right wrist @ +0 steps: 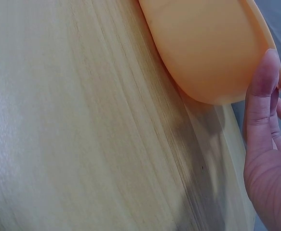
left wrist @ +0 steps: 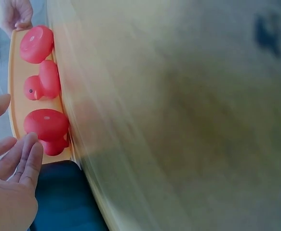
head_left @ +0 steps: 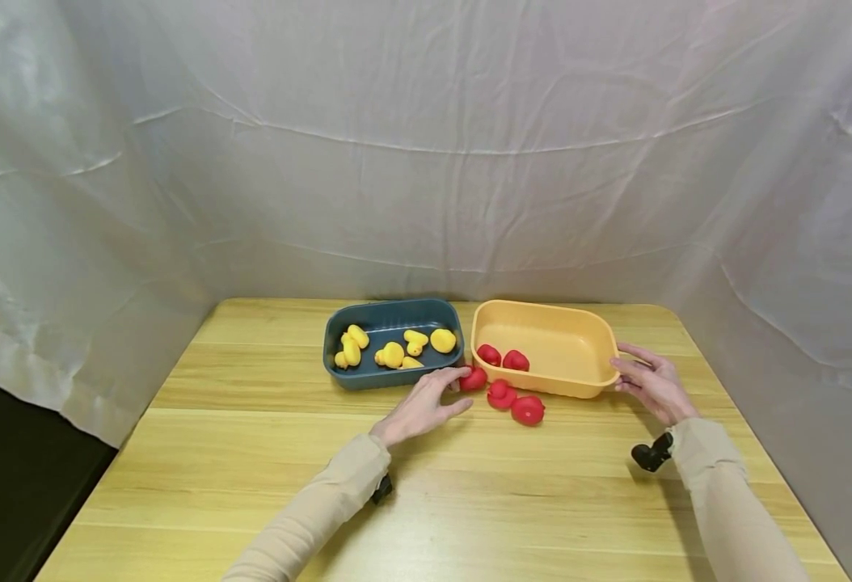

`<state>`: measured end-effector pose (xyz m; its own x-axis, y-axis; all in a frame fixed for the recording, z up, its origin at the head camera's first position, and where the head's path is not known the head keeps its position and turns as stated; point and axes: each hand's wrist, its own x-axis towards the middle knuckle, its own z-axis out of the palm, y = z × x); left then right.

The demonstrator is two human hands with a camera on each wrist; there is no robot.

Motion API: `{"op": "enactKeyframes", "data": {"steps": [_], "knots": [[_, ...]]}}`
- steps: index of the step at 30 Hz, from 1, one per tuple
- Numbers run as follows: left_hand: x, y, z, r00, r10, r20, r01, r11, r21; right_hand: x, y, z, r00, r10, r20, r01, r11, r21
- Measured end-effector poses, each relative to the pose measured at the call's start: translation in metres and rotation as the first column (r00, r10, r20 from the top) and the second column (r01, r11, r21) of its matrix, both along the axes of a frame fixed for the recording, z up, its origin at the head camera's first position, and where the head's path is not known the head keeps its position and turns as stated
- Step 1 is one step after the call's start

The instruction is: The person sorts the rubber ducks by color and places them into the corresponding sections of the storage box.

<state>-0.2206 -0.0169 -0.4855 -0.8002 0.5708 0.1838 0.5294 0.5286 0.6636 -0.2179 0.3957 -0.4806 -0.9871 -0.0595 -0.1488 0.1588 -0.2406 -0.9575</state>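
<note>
My left hand [head_left: 426, 404] reaches to a red rubber duck [head_left: 474, 379] on the table; its fingertips touch the duck or lie just at it, with the thumb apart. Beside that one lie two more red ducks, an upright one [head_left: 501, 393] and a tipped one [head_left: 528, 411], in front of the orange basket [head_left: 586, 343]. At the basket's right end my right hand [head_left: 655, 384] pinches the rim, thumb inside and fingers outside, as the right wrist view shows. Two red ducks [head_left: 516, 360] sit inside the basket near its front left.
A dark blue basket [head_left: 390, 311] stands left of the orange one and holds several yellow ducks [head_left: 391, 354]. Both are near the back of the wooden table [head_left: 470, 501]. Grey-white curtains [head_left: 426, 162] hang behind and at the sides.
</note>
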Motion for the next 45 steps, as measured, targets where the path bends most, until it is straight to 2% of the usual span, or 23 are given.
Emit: {"op": "enactKeyframes", "data": {"steps": [5, 11, 19, 25, 28, 32, 36, 42, 45], "knots": [[0.000, 0.001, -0.002, 1.000, -0.014, 0.003, 0.014, 1.000, -0.020, 0.000, 0.000, 0.000, 1.000, 0.000, 0.001, 0.000, 1.000, 0.004], [0.002, 0.001, 0.000, 1.000, -0.025, -0.015, 0.023, 0.995, -0.092, 0.001, -0.001, 0.001, 1.000, -0.003, 0.009, 0.003, 1.000, 0.016], [0.006, 0.007, 0.001, 0.993, -0.016, -0.119, -0.013, 0.971, -0.239, 0.001, 0.000, 0.000, 1.000, 0.000, -0.005, 0.000, 1.000, 0.016], [0.008, 0.008, 0.000, 0.978, 0.020, -0.210, -0.067, 0.973, -0.221, 0.001, 0.000, 0.000, 1.000, 0.003, -0.006, -0.003, 1.000, 0.014], [0.009, 0.008, 0.000, 0.971, 0.049, -0.233, -0.098, 0.974, -0.203, 0.001, 0.000, 0.000, 1.000, 0.004, -0.002, -0.004, 1.000, 0.016], [0.009, 0.009, -0.001, 0.972, 0.077, -0.220, -0.119, 0.976, -0.183, 0.001, 0.000, 0.001, 1.000, 0.004, -0.003, -0.004, 1.000, 0.015], [0.008, 0.010, -0.001, 0.979, 0.081, -0.185, -0.114, 0.977, -0.179, 0.000, 0.000, 0.000, 1.000, 0.006, -0.006, -0.006, 1.000, 0.012], [0.007, 0.010, 0.002, 0.987, 0.069, -0.147, -0.092, 0.984, -0.155, 0.000, 0.000, -0.001, 1.000, 0.008, -0.010, -0.008, 1.000, 0.003], [0.005, 0.009, 0.005, 0.991, 0.044, -0.124, -0.061, 0.989, -0.134, 0.000, 0.000, -0.001, 1.000, 0.007, -0.011, -0.007, 1.000, 0.006]]}}
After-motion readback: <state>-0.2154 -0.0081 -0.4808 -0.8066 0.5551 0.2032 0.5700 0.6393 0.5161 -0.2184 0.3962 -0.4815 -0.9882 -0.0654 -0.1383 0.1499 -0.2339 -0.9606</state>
